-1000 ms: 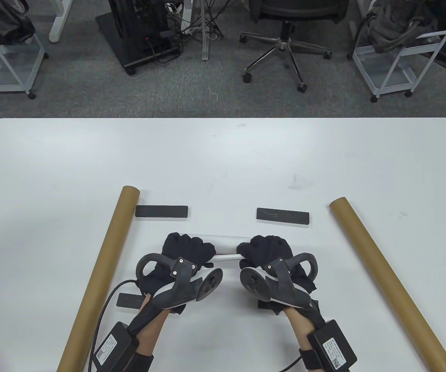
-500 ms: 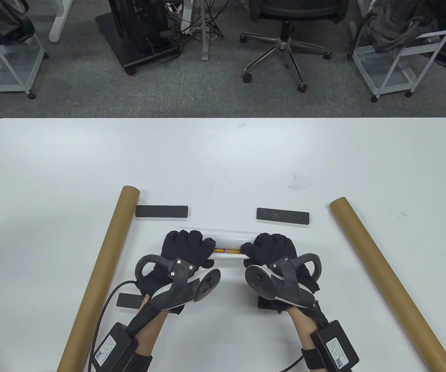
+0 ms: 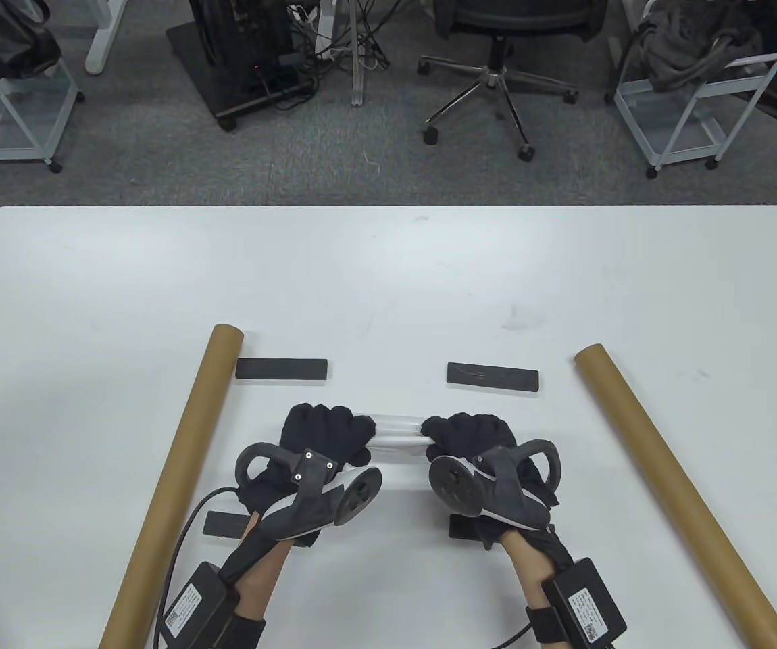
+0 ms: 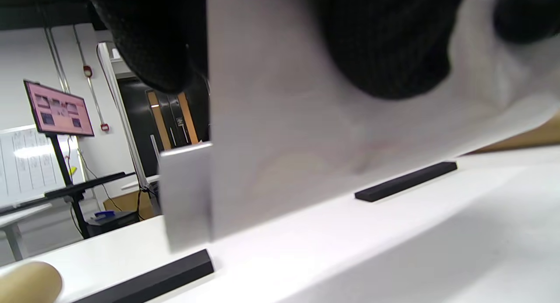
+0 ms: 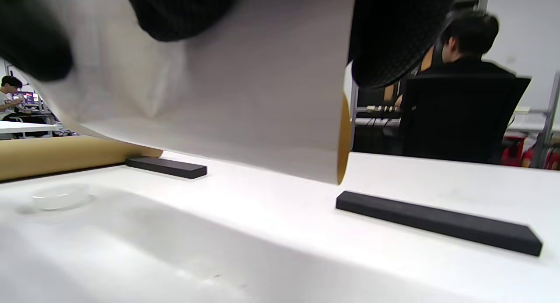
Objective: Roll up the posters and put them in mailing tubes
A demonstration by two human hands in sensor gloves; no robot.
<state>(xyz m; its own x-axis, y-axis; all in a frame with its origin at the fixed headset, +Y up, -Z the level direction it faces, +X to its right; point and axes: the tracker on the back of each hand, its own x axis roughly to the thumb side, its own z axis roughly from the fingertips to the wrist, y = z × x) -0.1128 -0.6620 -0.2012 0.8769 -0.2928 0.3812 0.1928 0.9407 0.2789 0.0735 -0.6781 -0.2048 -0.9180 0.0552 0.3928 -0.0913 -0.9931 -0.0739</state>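
Note:
A white rolled poster (image 3: pixel 398 433) lies crosswise between my two hands near the table's front middle. My left hand (image 3: pixel 324 427) grips its left part with fingers curled over the roll, and my right hand (image 3: pixel 466 433) grips its right part the same way. The wrist views show the white roll (image 4: pixel 280 132) (image 5: pixel 245 97) held just above the table, black gloved fingers (image 4: pixel 385 44) (image 5: pixel 393 36) wrapped over it. Two brown mailing tubes lie on the table: one (image 3: pixel 179 473) left of my hands, one (image 3: pixel 672 487) to the right.
Black flat bars lie on the white table (image 3: pixel 388 284): two beyond the roll (image 3: pixel 282 369) (image 3: pixel 492 376), one near my left wrist (image 3: pixel 223 525), one partly under my right hand (image 3: pixel 461 527). An office chair (image 3: pixel 496 61) and wire carts (image 3: pixel 692 88) stand past the far edge.
Both hands have kept turning the roll in place; a coloured strip seen half a second ago is wound out of sight. The right hand shifted slightly right.

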